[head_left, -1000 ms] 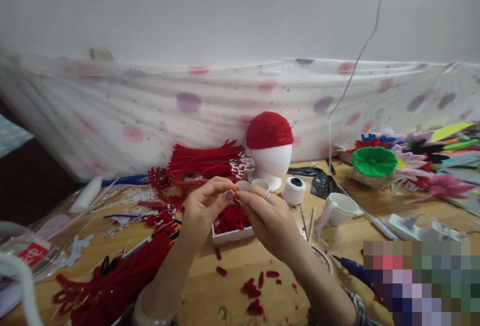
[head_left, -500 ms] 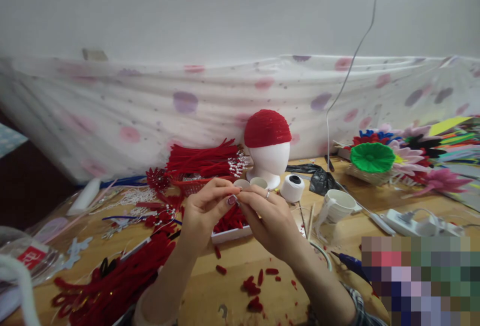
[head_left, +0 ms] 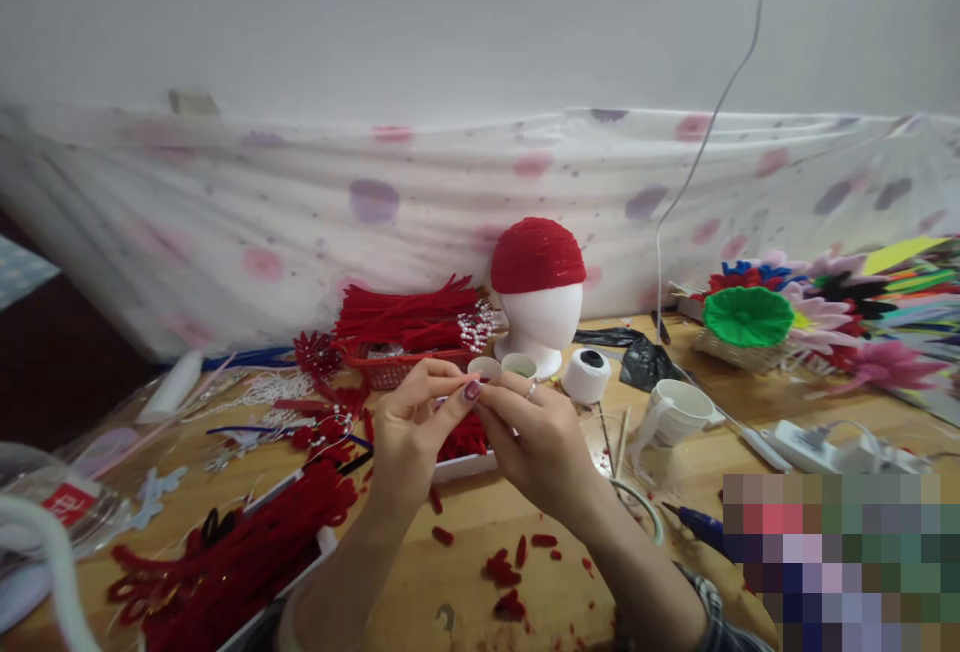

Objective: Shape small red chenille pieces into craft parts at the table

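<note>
My left hand [head_left: 420, 419] and my right hand [head_left: 534, 432] meet fingertip to fingertip over the table. Both are closed in a pinch, and whatever lies between the fingers is too small or too hidden to name. Just beneath them is a white box [head_left: 469, 467] of short red fuzzy pieces [head_left: 463, 437], partly covered by the hands. Behind stands a white foam head [head_left: 541, 317] wearing a red cap [head_left: 538, 257]. Short red fuzzy bits [head_left: 501, 567] are scattered on the wooden table [head_left: 405, 582] between my forearms.
A red basket [head_left: 382, 369] holds red fuzzy stems [head_left: 409, 317] at the back. On the right are a thread spool [head_left: 585, 377], a white cup [head_left: 675, 414], a power strip [head_left: 802, 447] and a green fuzzy flower [head_left: 748, 316]. Long red strips [head_left: 247, 552] lie front left.
My left thumb has shifted slightly upward at the pinch, and the left wrist has turned a little. Both hands stay together in nearly the same place; the view has moved slightly.
</note>
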`<action>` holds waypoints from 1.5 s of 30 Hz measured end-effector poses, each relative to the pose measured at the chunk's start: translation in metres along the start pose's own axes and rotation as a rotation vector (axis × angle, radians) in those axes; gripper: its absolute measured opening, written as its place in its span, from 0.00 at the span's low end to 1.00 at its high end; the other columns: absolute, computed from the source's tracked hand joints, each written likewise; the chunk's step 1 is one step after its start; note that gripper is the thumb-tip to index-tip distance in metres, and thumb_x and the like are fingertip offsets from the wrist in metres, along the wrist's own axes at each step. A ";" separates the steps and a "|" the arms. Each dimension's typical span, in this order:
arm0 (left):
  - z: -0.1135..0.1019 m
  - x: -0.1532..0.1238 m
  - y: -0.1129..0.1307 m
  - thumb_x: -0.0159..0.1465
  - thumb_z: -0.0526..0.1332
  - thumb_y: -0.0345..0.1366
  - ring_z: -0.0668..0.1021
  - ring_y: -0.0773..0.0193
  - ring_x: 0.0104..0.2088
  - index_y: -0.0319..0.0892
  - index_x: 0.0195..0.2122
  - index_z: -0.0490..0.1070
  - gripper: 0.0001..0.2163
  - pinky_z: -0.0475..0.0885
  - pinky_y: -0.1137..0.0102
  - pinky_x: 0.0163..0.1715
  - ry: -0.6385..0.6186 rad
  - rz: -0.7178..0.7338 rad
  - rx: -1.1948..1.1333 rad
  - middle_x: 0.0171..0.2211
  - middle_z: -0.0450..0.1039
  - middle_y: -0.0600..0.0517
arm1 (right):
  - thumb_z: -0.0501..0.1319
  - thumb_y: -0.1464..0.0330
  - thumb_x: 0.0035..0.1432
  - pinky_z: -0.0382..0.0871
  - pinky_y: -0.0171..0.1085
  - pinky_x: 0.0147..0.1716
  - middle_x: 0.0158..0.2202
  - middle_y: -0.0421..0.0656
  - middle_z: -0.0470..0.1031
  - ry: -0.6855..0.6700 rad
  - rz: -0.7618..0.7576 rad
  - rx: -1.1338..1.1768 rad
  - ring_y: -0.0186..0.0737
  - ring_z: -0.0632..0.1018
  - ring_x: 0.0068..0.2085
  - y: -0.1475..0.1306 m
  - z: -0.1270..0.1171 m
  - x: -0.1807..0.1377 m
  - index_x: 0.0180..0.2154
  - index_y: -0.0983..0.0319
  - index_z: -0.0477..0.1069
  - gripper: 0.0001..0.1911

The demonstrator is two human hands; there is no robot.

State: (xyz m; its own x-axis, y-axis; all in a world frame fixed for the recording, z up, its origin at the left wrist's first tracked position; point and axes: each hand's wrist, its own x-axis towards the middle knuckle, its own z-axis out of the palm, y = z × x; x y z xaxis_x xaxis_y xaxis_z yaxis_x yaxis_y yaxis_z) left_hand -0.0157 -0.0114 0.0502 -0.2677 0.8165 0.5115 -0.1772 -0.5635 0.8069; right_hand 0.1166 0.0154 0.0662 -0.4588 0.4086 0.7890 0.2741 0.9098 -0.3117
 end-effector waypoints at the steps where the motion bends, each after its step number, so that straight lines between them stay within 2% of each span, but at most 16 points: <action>1: 0.000 0.000 0.001 0.58 0.67 0.31 0.74 0.70 0.37 0.47 0.31 0.81 0.04 0.68 0.76 0.39 -0.001 0.006 0.021 0.33 0.71 0.55 | 0.51 0.76 0.64 0.59 0.34 0.25 0.25 0.43 0.67 -0.008 0.002 -0.002 0.34 0.66 0.25 0.000 0.000 0.000 0.28 0.64 0.70 0.14; 5: 0.002 0.000 0.005 0.58 0.67 0.32 0.74 0.69 0.35 0.45 0.28 0.80 0.03 0.68 0.76 0.37 0.027 0.039 0.135 0.31 0.71 0.54 | 0.51 0.75 0.65 0.59 0.34 0.26 0.25 0.42 0.68 -0.077 0.028 0.012 0.34 0.68 0.26 0.003 -0.006 0.001 0.28 0.64 0.71 0.14; 8: -0.003 0.004 0.010 0.58 0.66 0.33 0.74 0.67 0.36 0.44 0.29 0.80 0.02 0.69 0.75 0.38 0.049 0.047 0.170 0.32 0.73 0.53 | 0.55 0.73 0.64 0.64 0.33 0.28 0.28 0.42 0.74 -0.201 0.077 0.108 0.35 0.73 0.29 0.011 -0.017 0.003 0.34 0.62 0.76 0.11; 10: -0.009 0.009 0.013 0.59 0.65 0.35 0.75 0.65 0.35 0.44 0.30 0.80 0.04 0.70 0.73 0.38 0.027 0.009 0.227 0.32 0.76 0.52 | 0.57 0.72 0.63 0.67 0.33 0.30 0.30 0.42 0.77 -0.203 0.167 0.144 0.35 0.76 0.30 0.020 -0.025 0.004 0.38 0.60 0.77 0.09; 13: -0.018 0.015 0.018 0.56 0.66 0.34 0.77 0.62 0.35 0.43 0.33 0.80 0.05 0.72 0.69 0.38 -0.188 -0.156 0.427 0.32 0.78 0.49 | 0.58 0.70 0.62 0.69 0.34 0.30 0.30 0.41 0.77 -0.098 0.336 0.214 0.35 0.76 0.30 0.032 -0.035 0.004 0.45 0.60 0.75 0.11; 15: -0.021 0.017 0.021 0.52 0.68 0.31 0.78 0.59 0.37 0.44 0.41 0.80 0.13 0.73 0.65 0.41 -0.334 -0.227 0.539 0.34 0.79 0.49 | 0.58 0.69 0.62 0.69 0.34 0.28 0.28 0.39 0.75 -0.091 0.382 0.304 0.33 0.74 0.28 0.037 -0.037 0.003 0.48 0.61 0.72 0.13; 18: -0.022 0.016 0.022 0.47 0.70 0.28 0.78 0.57 0.41 0.47 0.51 0.74 0.27 0.72 0.59 0.47 -0.407 -0.208 0.557 0.40 0.78 0.48 | 0.59 0.70 0.61 0.68 0.33 0.25 0.27 0.38 0.72 -0.146 0.383 0.479 0.32 0.72 0.27 0.039 -0.034 0.004 0.52 0.62 0.67 0.17; 23: -0.023 0.014 0.019 0.42 0.76 0.36 0.74 0.49 0.52 0.48 0.56 0.70 0.37 0.69 0.54 0.53 -0.541 -0.198 0.451 0.52 0.73 0.43 | 0.60 0.70 0.60 0.68 0.31 0.22 0.26 0.36 0.71 -0.245 0.412 0.764 0.31 0.72 0.25 0.038 -0.025 0.005 0.55 0.61 0.62 0.21; 27: -0.023 0.015 0.018 0.45 0.75 0.39 0.74 0.51 0.52 0.51 0.56 0.69 0.35 0.67 0.54 0.54 -0.543 -0.087 0.488 0.52 0.73 0.45 | 0.63 0.69 0.58 0.68 0.30 0.22 0.26 0.36 0.71 -0.263 0.485 0.863 0.30 0.72 0.25 0.038 -0.022 0.005 0.55 0.61 0.61 0.24; 31: -0.020 0.014 0.021 0.46 0.74 0.41 0.75 0.56 0.46 0.52 0.53 0.73 0.30 0.71 0.61 0.49 -0.565 0.038 0.595 0.45 0.74 0.49 | 0.66 0.70 0.55 0.66 0.27 0.19 0.26 0.35 0.71 -0.273 0.581 0.939 0.29 0.71 0.23 0.035 -0.020 0.006 0.54 0.61 0.62 0.26; 36: -0.019 0.013 0.023 0.48 0.73 0.40 0.75 0.59 0.41 0.50 0.53 0.73 0.29 0.73 0.64 0.45 -0.497 0.098 0.590 0.40 0.73 0.49 | 0.69 0.70 0.52 0.67 0.27 0.21 0.27 0.36 0.72 -0.306 0.618 1.013 0.29 0.73 0.25 0.036 -0.021 0.007 0.53 0.60 0.66 0.27; 40: -0.022 0.014 0.021 0.46 0.75 0.38 0.75 0.58 0.42 0.52 0.51 0.74 0.29 0.73 0.64 0.45 -0.397 0.129 0.489 0.40 0.73 0.48 | 0.70 0.69 0.51 0.66 0.27 0.20 0.27 0.36 0.72 -0.289 0.620 1.069 0.27 0.72 0.24 0.035 -0.024 0.008 0.51 0.61 0.68 0.25; 45: -0.023 0.015 0.011 0.53 0.71 0.37 0.75 0.62 0.35 0.50 0.41 0.80 0.13 0.72 0.70 0.34 -0.254 0.186 0.233 0.34 0.74 0.48 | 0.70 0.67 0.50 0.65 0.27 0.18 0.26 0.36 0.73 -0.160 0.629 1.116 0.27 0.70 0.21 0.026 -0.021 0.009 0.48 0.61 0.69 0.23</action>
State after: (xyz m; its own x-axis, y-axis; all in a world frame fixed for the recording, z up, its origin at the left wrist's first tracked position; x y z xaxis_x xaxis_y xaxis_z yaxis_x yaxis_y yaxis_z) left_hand -0.0436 -0.0082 0.0603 -0.0266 0.7245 0.6888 0.0795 -0.6853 0.7239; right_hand 0.1374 0.0412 0.0770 -0.6263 0.7202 0.2984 -0.3362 0.0959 -0.9369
